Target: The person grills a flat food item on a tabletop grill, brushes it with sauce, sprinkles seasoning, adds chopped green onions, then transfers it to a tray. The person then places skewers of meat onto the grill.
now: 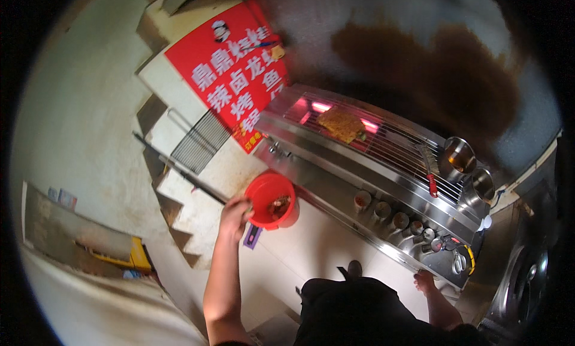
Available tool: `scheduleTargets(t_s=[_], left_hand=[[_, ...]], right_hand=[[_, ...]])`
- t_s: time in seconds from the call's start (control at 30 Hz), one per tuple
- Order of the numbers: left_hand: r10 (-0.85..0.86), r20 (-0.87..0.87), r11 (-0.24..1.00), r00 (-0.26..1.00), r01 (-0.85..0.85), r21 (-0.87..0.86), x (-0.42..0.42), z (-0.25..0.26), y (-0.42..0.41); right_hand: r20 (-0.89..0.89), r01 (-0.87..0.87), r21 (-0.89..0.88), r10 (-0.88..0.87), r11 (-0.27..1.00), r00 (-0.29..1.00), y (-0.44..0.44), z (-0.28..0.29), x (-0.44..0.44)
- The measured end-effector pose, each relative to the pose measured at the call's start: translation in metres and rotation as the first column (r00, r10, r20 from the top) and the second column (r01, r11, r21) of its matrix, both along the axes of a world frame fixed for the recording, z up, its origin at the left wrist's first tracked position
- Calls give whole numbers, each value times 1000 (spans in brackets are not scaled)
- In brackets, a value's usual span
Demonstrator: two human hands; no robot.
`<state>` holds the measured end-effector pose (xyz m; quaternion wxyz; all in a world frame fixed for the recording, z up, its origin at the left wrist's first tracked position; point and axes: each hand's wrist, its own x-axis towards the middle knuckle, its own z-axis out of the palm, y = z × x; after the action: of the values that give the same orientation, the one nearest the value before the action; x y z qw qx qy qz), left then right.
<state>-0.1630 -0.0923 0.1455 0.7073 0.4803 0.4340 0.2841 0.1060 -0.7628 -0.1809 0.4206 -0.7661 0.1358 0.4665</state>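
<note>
My left hand is raised beside a red plastic bucket with scraps at its bottom; something small and greenish may be at its fingertips, too unclear to tell. My right hand is at the front edge of a stainless steel grill counter, its fingers curled; whether it grips the edge is unclear. Over the glowing grill rack lies flat browned food. A wire brush with a red handle rests across the bars. Several metal seasoning cups and scissors are on the counter's lower shelf.
Two metal pots stand at the grill's right end. A wire grilling rack leans by the stepped wall, near a red sign bearing writing. A dark rail runs towards my left hand. A wok is at far right.
</note>
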Motion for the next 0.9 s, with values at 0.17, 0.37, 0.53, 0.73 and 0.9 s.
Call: scheduleTargets(t_s=[0.17,0.37,0.53,0.73,0.9], left_hand=[[-425,-89,857,901,432,279,260,15,81],[-476,-634,198,609,777,598,483,-14,136],[-528,-709,122,467,868,481,558,-18,188],[-678,-670,52,303,928,368,587,-1,200],[-730,-661,-57,172,949,309,606,-21,165]], right_hand=[[105,385,-61,-377,921,920,-58,-1,-74],[-155,729,-246,-768,639,621,-35,-4,-212],[-59,876,-322,-932,358,358,93,10,-270],[-43,809,-201,-830,552,556,223,0,-255],[87,892,-121,-891,435,446,264,11,-240]])
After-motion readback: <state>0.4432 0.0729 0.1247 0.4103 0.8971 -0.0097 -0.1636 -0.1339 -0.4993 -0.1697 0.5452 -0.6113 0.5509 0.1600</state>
